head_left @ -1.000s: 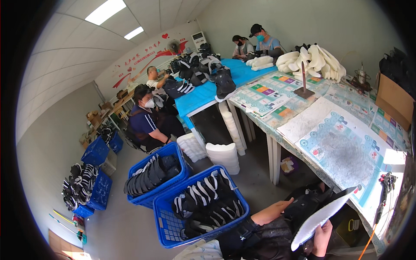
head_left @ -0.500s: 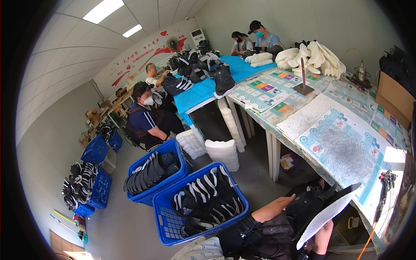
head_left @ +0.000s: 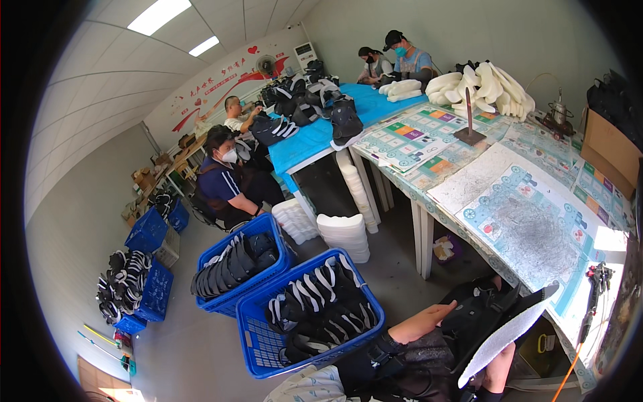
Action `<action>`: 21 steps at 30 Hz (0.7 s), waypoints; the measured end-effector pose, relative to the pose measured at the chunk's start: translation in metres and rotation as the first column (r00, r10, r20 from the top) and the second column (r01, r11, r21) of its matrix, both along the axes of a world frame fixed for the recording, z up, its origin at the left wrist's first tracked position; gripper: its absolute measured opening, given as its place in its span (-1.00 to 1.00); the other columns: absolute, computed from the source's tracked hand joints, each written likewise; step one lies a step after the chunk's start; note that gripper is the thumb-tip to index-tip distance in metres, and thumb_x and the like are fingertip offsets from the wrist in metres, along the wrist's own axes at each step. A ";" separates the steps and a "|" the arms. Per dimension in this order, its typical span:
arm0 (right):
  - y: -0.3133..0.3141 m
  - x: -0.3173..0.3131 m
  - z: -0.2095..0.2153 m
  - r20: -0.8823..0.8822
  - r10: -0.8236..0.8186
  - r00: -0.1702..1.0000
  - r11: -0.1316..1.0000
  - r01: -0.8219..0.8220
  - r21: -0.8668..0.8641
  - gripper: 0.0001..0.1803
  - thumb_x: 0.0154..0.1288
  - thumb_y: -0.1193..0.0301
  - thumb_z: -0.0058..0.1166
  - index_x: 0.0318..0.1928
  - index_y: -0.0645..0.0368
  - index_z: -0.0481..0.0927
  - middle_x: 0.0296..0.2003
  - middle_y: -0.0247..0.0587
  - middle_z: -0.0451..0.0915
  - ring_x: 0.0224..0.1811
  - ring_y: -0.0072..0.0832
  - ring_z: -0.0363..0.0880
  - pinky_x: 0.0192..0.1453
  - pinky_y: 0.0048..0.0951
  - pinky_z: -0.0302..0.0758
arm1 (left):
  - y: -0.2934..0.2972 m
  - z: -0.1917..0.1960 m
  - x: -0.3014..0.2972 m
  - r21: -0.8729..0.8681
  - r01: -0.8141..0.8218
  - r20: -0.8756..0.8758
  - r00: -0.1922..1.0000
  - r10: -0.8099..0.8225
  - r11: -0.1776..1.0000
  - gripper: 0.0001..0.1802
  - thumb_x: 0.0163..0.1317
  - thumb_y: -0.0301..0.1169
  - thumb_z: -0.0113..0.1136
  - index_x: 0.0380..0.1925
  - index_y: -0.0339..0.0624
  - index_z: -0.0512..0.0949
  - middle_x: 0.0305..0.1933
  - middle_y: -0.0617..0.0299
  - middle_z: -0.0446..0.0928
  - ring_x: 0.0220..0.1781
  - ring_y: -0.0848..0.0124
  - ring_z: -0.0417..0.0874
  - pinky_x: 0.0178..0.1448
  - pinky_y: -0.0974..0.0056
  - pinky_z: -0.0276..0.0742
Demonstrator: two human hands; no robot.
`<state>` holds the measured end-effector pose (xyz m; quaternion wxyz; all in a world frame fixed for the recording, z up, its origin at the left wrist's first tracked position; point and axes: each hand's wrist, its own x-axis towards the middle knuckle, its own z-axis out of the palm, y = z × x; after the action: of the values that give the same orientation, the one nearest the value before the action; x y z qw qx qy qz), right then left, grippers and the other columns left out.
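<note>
At the lower right I have a black shoe-like piece (head_left: 469,315) with a long, white, sole-shaped side (head_left: 506,335), tilted up beside the table edge. My left hand (head_left: 423,323) comes from the left in a black sleeve. It grips the black part, thumb on top and the other fingers mostly hidden. Behind and below the white side is my right hand (head_left: 499,368), its fingers covered by the piece. A dark apron (head_left: 415,372) lies over my lap.
Blue baskets (head_left: 249,352) of black-and-white pieces stand left of me. The patterned table (head_left: 449,184) on my right carries an upright metal post (head_left: 469,117), white foam pieces (head_left: 485,87) and a spray gun (head_left: 593,288). Co-workers (head_left: 231,177) sit around the blue table (head_left: 295,157).
My right hand has slid a little farther up behind the white side, so its fingers show less. My left hand and the piece stay almost in place.
</note>
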<state>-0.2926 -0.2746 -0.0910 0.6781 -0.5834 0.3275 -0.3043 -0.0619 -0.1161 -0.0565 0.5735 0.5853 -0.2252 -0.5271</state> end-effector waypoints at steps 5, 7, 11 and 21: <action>0.006 -0.006 0.015 -0.037 -0.013 0.999 0.998 0.015 0.056 -0.80 0.39 0.61 0.11 0.00 0.29 0.55 -0.25 -0.33 0.64 -0.22 -0.55 0.62 -0.09 -0.47 0.58 | 0.000 0.014 -0.013 -0.057 -0.067 -0.027 0.997 0.066 0.996 -0.51 0.68 0.02 -0.01 0.19 -0.10 0.67 -0.19 0.59 0.54 -0.21 0.71 0.34 -0.12 0.49 0.23; 0.005 -0.007 0.015 -0.028 0.015 0.999 0.999 -0.014 0.048 -0.80 0.39 0.61 0.10 0.00 0.29 0.55 -0.24 -0.33 0.65 -0.21 -0.54 0.63 -0.09 -0.47 0.58 | 0.002 0.014 -0.009 -0.061 -0.020 -0.013 1.000 0.019 0.998 -0.49 0.69 -0.01 -0.02 0.33 -0.09 0.62 -0.09 0.59 0.60 -0.16 0.74 0.40 -0.08 0.51 0.26; 0.001 -0.003 0.000 0.049 -0.025 0.998 0.997 0.022 0.070 -0.80 0.39 0.63 0.06 0.00 0.31 0.57 -0.21 -0.29 0.68 -0.19 -0.52 0.66 -0.09 -0.45 0.60 | -0.011 0.015 -0.003 -0.245 -0.427 0.058 0.889 0.453 0.870 -0.38 0.67 0.11 -0.06 -0.10 -0.20 0.76 -0.57 0.49 0.37 -0.51 0.63 0.30 -0.36 0.39 0.17; -0.006 -0.010 0.004 -0.051 0.066 0.997 0.998 -0.066 -0.011 -0.59 0.51 0.53 0.08 0.30 0.25 0.44 0.02 -0.23 0.61 -0.02 -0.46 0.60 0.07 -0.38 0.59 | 0.062 0.067 0.120 -0.568 -0.788 0.015 0.278 0.960 0.237 -0.37 0.64 0.06 0.06 -0.10 -0.43 0.69 -0.62 0.51 0.18 -0.60 0.66 0.12 -0.47 0.41 -0.02</action>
<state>-0.3027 -0.2804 -0.0868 0.6756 -0.6056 0.3232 -0.2688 0.0576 -0.0537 0.0102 0.8350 0.5395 -0.0665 0.0855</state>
